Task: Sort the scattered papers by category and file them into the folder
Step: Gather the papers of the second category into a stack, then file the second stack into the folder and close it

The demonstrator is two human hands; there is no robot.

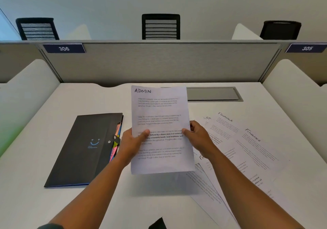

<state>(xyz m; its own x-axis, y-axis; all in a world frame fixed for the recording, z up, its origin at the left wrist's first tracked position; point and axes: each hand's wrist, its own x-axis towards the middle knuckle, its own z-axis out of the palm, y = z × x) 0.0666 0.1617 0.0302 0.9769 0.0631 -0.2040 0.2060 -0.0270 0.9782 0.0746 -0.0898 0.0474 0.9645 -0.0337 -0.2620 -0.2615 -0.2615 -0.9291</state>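
Note:
I hold a white sheet headed "ADMIN" (160, 115) upright above the desk, my left hand (131, 144) gripping its left edge and my right hand (199, 136) its right edge. A black folder (83, 151) with a smiley logo lies shut on the desk to the left, coloured tabs (115, 147) sticking out of its right side. Several printed papers (247, 151) lie fanned on the desk to the right, two headed "FINANCE" (225, 117), one partly covered showing "SP" (207, 118). More sheets lie under my right forearm.
The white desk (53, 202) is bounded by a grey partition (159, 62) at the back and white side dividers (26, 94). A grey cable cover (212, 94) is set into the desk behind the sheet. Black chairs (160, 26) stand beyond the partition.

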